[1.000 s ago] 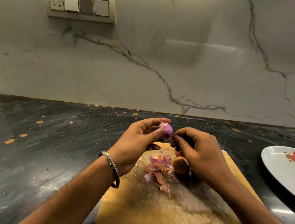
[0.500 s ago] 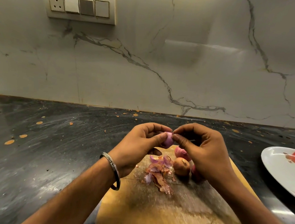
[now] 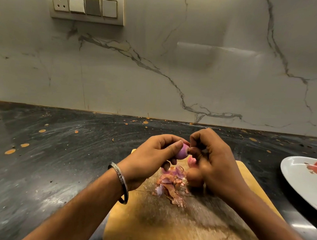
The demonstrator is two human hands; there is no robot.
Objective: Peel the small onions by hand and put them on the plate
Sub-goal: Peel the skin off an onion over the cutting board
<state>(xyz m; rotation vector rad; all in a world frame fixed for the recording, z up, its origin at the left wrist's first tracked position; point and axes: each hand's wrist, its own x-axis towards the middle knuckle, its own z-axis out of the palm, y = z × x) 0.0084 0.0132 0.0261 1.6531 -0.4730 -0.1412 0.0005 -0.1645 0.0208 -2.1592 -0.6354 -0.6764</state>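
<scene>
- A small purple onion [image 3: 182,151], most of its skin off and the flesh shining, sits pinched between the thumb and curled fingers of the left hand [image 3: 151,158], held in the air above the far edge of the wooden cutting board [image 3: 182,229].
- The right hand [image 3: 214,164] meets it from the other side, fingers bunched and thumb tip pressed against the onion's end; it looks to be nipping a last shred of skin, though the shred itself is too small to make out.
- Two more onions wait on the board under the right hand: a pink, partly peeled one [image 3: 192,160] near the far edge, and a brown-skinned one [image 3: 194,178] just beside the right palm.
- A heap of torn skins [image 3: 171,186], purple and papery brown, lies on the board near its middle, below the hands.
- The white plate [image 3: 301,182] stands on the dark counter [image 3: 54,158] well apart from the board, at the counter's right side; no onion can be seen on the visible part.
- The step in hand reads as the final stripping of this onion.
- The next move likely calls for pulling the remnant clear, dropping it on the heap, then carrying the bare onion rightward over the board's right edge to the plate.
</scene>
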